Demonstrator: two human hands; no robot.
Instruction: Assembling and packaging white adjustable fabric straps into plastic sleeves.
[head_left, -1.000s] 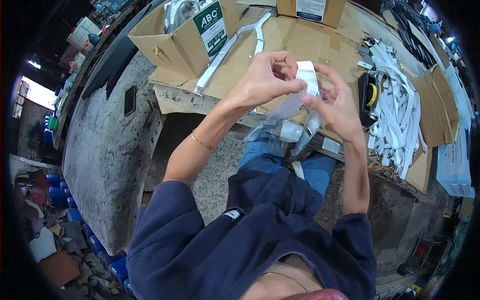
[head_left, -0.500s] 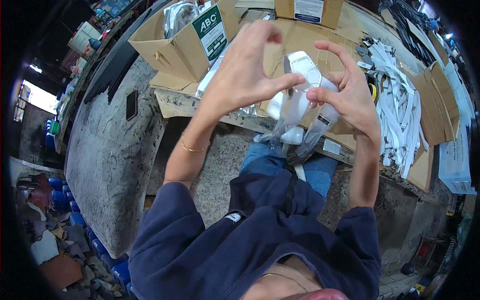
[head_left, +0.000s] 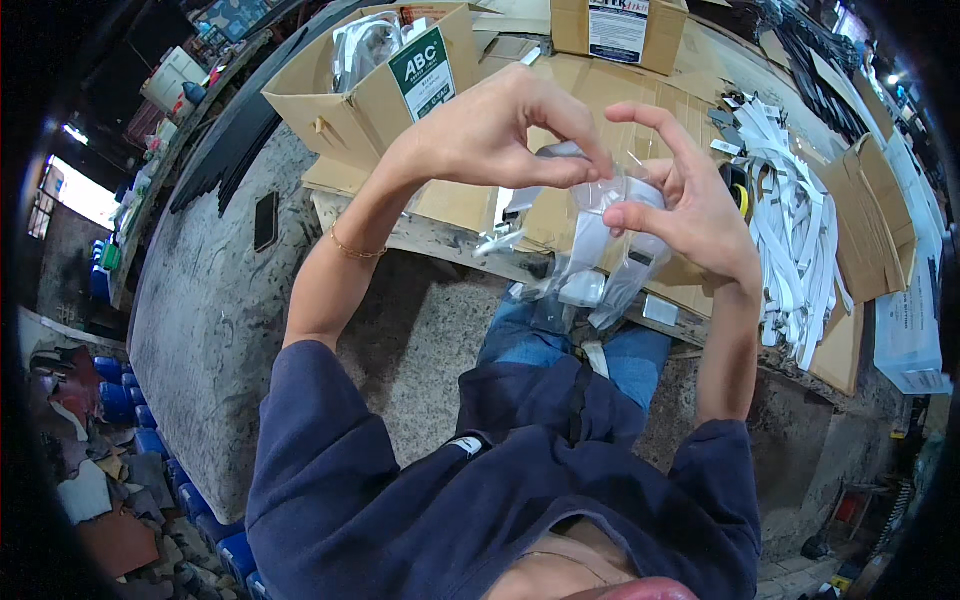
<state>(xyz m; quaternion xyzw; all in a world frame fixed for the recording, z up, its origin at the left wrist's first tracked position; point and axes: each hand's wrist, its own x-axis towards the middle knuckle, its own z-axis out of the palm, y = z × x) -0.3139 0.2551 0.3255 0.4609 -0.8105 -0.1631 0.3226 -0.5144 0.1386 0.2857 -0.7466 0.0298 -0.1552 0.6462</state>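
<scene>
Above the table's near edge hangs a clear plastic bag (head_left: 602,196) with a coiled white strap (head_left: 590,240) inside, seemingly a belt. My left hand (head_left: 500,130) pinches the bag's upper edge between thumb and forefinger. From the other side, my right hand (head_left: 695,200) grips the bag and strap with its thumb in front and some fingers curled behind. Its forefinger stands raised and apart. The lower part of the bag, with a small dark label, dangles over my lap. Behind my left hand, part of the bag is hidden.
An open cardboard box (head_left: 345,125) with clear-wrapped items stands at the back left, another cardboard box (head_left: 620,35) at the back. Many white straps (head_left: 795,230) are heaped on the right beside a yellow-and-black tape roll (head_left: 738,190). A phone (head_left: 265,220) lies on the grey surface at left.
My left thumb and forefinger, spread apart before, have closed on the plastic. The white strap end that stood up between my hands is now lower. My left elbow has swung outward.
</scene>
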